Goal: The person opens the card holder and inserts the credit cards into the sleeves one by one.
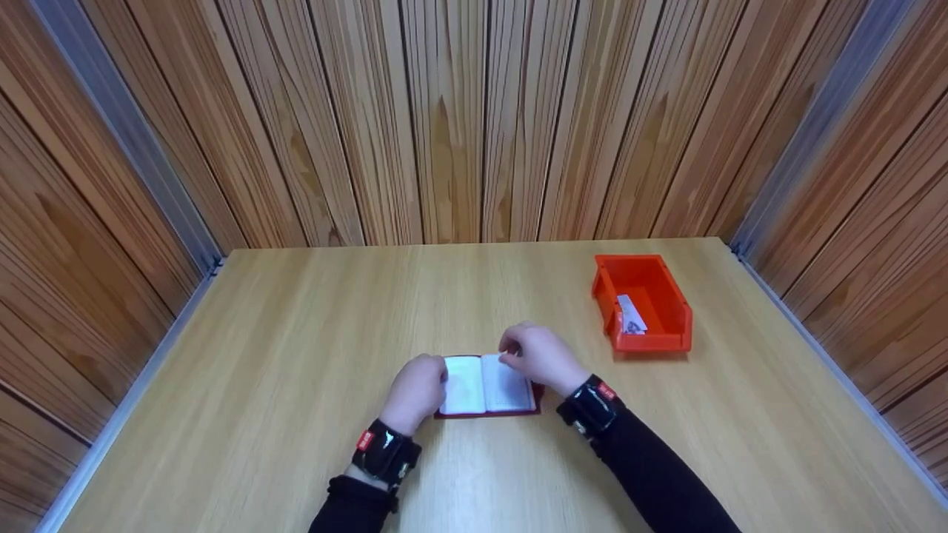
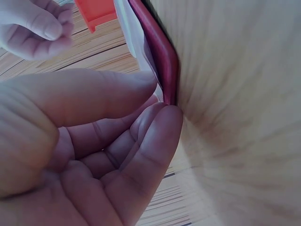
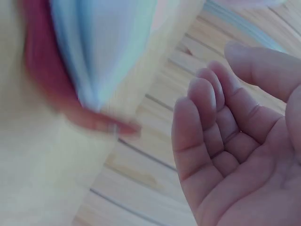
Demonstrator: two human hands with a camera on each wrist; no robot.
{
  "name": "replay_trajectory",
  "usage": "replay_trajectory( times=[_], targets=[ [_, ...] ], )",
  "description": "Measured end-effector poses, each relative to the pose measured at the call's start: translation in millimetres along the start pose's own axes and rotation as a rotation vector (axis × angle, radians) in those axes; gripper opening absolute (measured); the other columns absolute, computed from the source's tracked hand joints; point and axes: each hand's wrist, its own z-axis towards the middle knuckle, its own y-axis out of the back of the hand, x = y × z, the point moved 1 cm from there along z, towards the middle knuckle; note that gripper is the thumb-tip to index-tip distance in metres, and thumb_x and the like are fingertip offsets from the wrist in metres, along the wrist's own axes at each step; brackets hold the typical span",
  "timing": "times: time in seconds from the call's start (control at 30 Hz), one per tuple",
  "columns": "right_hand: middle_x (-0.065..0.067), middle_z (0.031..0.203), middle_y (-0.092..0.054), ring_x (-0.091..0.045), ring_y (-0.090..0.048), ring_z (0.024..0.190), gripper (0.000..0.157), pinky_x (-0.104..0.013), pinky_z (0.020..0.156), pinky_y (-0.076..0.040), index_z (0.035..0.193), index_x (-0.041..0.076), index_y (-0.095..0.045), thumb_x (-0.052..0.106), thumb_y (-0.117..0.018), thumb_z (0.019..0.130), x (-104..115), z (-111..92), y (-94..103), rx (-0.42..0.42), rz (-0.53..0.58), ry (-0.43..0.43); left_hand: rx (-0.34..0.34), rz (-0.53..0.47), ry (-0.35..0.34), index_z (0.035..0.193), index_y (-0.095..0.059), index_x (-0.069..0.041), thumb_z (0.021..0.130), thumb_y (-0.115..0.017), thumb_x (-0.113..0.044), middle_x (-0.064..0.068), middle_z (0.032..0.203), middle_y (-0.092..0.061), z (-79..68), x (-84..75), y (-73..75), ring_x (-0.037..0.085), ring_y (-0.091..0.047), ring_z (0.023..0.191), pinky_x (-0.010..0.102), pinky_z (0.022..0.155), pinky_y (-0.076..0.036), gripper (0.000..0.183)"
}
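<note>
Notebook [image 1: 465, 386] lies open on the tabletop [image 1: 244, 385], red cover underneath, between both hands. Left grip [image 1: 416, 386] pinches its left edge, thumb on the page side, fingertips at the cover. Right grip [image 1: 546, 357] is relaxed: fingers loosely bent, thumb spread away, just off the right page. Orange bin [image 1: 655, 343] sits farther right, white paper slip [image 1: 629, 314] inside.
</note>
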Motion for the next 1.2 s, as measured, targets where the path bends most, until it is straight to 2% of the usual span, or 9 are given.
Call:
replay_trajectory(
  times=[0.13, 0.2, 0.37, 0.47, 0.77, 0.97, 1.2],
  targets=[
    [0.000, 0.085, -0.061, -0.018, -0.056, 0.078, 0.013, -0.034, 0.072, -0.051, 0.100, 0.010, -0.072, 0.016, -0.073, 0.090, -12.6, -4.3, 18.1, -0.009, 0.055, -0.080, 0.017, -0.001, 0.022, 0.084, -0.065, -0.001, 0.081, -0.066, 0.008, 0.007, 0.078, -0.060, 0.6, -0.7, -0.2, 0.025, -0.059, 0.075, 0.040, 0.072, -0.050, 0.010],
    [0.000, 0.087, -0.063, -0.019, -0.058, 0.080, 0.013, -0.035, 0.075, -0.052, 0.101, 0.010, -0.071, 0.016, -0.072, 0.090, -19.3, -7.1, 27.6, -0.025, 0.074, -0.093, 0.022, -0.001, 0.025, 0.084, -0.065, -0.001, 0.080, -0.067, 0.008, 0.007, 0.078, -0.060, 0.9, -0.9, 0.0, 0.025, -0.059, 0.075, 0.040, 0.072, -0.050, 0.010],
    [-0.005, 0.090, -0.066, -0.022, -0.060, 0.082, 0.013, -0.040, 0.079, -0.053, 0.100, 0.005, -0.071, 0.013, -0.072, 0.089, -38.9, -13.6, 52.4, -0.124, 0.055, -0.036, 0.023, 0.002, 0.012, 0.082, -0.063, -0.001, 0.079, -0.068, 0.008, 0.007, 0.077, -0.058, 0.8, 0.5, -0.1, 0.024, -0.057, 0.074, 0.039, 0.070, -0.049, 0.011],
    [-0.008, 0.091, -0.067, -0.024, -0.060, 0.083, 0.015, -0.042, 0.079, -0.053, 0.101, 0.003, -0.071, 0.013, -0.072, 0.090, -51.7, -16.9, 66.6, -0.178, 0.055, -0.044, 0.018, 0.007, 0.000, 0.081, -0.062, -0.002, 0.078, -0.068, 0.008, 0.006, 0.077, -0.058, 0.6, 1.9, -0.3, 0.024, -0.056, 0.073, 0.039, 0.069, -0.049, 0.011],
    [-0.015, 0.101, -0.066, -0.030, -0.058, 0.091, 0.022, -0.046, 0.087, -0.049, 0.109, 0.000, -0.066, 0.015, -0.067, 0.094, -84.0, -23.0, 103.8, -0.213, 0.082, -0.175, 0.045, -0.019, 0.040, 0.085, -0.064, -0.002, 0.080, -0.069, 0.006, 0.006, 0.079, -0.059, 1.1, 0.8, 0.2, 0.024, -0.058, 0.075, 0.039, 0.070, -0.050, 0.010],
    [-0.020, 0.108, -0.063, -0.034, -0.056, 0.097, 0.027, -0.049, 0.091, -0.046, 0.115, -0.002, -0.062, 0.018, -0.063, 0.097, -108.5, -24.7, 117.1, -0.230, 0.104, -0.299, 0.075, -0.038, 0.082, 0.089, -0.066, -0.002, 0.082, -0.069, 0.006, 0.006, 0.082, -0.060, 1.9, -0.4, 0.2, 0.024, -0.058, 0.078, 0.038, 0.072, -0.050, 0.011],
    [-0.024, 0.112, -0.061, -0.037, -0.054, 0.099, 0.032, -0.051, 0.092, -0.045, 0.118, -0.005, -0.059, 0.020, -0.061, 0.098, -130.3, -22.5, 116.6, -0.227, 0.053, -0.412, 0.095, -0.045, 0.116, 0.090, -0.066, -0.003, 0.083, -0.069, 0.005, 0.005, 0.083, -0.061, 3.2, -1.1, -0.2, 0.023, -0.059, 0.079, 0.038, 0.073, -0.050, 0.011]
  ],
)
